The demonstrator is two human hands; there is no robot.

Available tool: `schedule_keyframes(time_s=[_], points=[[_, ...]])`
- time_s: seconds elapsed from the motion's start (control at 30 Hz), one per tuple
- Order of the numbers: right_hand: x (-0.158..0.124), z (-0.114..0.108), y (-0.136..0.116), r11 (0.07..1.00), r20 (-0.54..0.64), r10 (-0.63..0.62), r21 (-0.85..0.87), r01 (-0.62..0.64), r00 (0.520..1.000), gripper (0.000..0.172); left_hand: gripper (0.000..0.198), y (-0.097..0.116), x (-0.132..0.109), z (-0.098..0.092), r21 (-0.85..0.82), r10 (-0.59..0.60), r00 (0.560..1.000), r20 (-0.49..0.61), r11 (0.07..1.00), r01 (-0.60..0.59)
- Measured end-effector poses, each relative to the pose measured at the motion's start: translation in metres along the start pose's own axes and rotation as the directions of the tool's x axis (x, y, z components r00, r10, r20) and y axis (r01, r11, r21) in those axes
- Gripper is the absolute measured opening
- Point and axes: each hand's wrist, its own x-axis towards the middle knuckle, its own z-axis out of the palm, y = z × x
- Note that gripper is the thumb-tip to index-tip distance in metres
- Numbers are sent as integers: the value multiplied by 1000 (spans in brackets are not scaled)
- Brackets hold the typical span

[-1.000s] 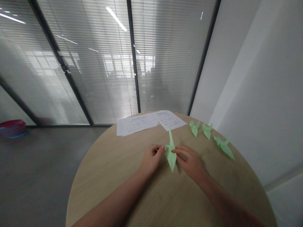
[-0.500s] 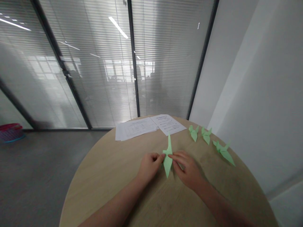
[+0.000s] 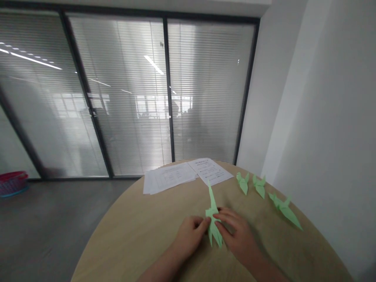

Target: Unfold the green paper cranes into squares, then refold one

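A long, pointed piece of folded green paper [image 3: 212, 213] lies on the round wooden table [image 3: 141, 239], one tip aimed away from me. My left hand [image 3: 190, 235] pinches its left side, fingers curled. From the right, my right hand [image 3: 237, 235] presses its fingers onto the fold's lower half. The two hands nearly meet over the paper's middle.
Three finished green paper cranes [image 3: 243, 182] [image 3: 259, 185] [image 3: 284, 208] stand in a row at the table's right, near a white wall. White printed sheets [image 3: 182, 174] lie at the far edge. Behind is a glass wall with blinds; a pink basket [image 3: 13, 182] sits on the floor at left.
The view has tilted up, so table and hands sit lower in the picture. Both hands have stayed on the green paper, and the right fingers have slid further over its lower half.
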Motion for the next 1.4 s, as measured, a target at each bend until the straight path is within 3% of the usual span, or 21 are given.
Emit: schedule_keyframes(time_s=[0.17,0.33,0.47,0.67,0.83,0.9,1.0,1.1,1.13,1.2,1.3,1.4], points=[[2,6,5,953,8,241,189,-238,971,21,42,-1,1,1,-177,110,992,61,979,-97],[2,13,18,806,92,440,399,-438,893,23,31,-2,2,0,-275,87,994,72,959,-64],[0,14,18,792,159,430,405,-456,889,21,20,-2,2,1,-192,89,996,6,978,-86],[0,16,10,872,101,341,336,-355,935,20,11,-2,1,1,-74,121,989,-84,989,-127],[1,12,9,848,127,384,343,-403,915,20,5,-1,0,-8,48,168,974,-152,986,-162],[1,10,8,812,195,419,357,-462,887,20,5,0,0,-13,188,243,955,-171,959,-210],[1,9,6,761,296,443,376,-529,846,22,7,3,-1,-21,384,436,872,-223,861,-332],[1,9,2,779,287,417,376,-502,862,22,4,7,-1,-25,488,481,795,-369,828,-274],[1,8,0,798,267,403,366,-479,875,21,10,8,-2,-25,478,446,797,-407,847,-230],[1,8,-4,844,214,368,332,-422,905,19,25,11,-2,-21,376,334,848,-411,910,-176],[2,6,-9,903,143,298,277,-327,944,15,34,11,-3,-11,71,182,947,-265,983,-169],[2,4,-12,941,115,232,224,-253,966,13,36,9,-3,0,-180,105,987,-120,976,-125]])
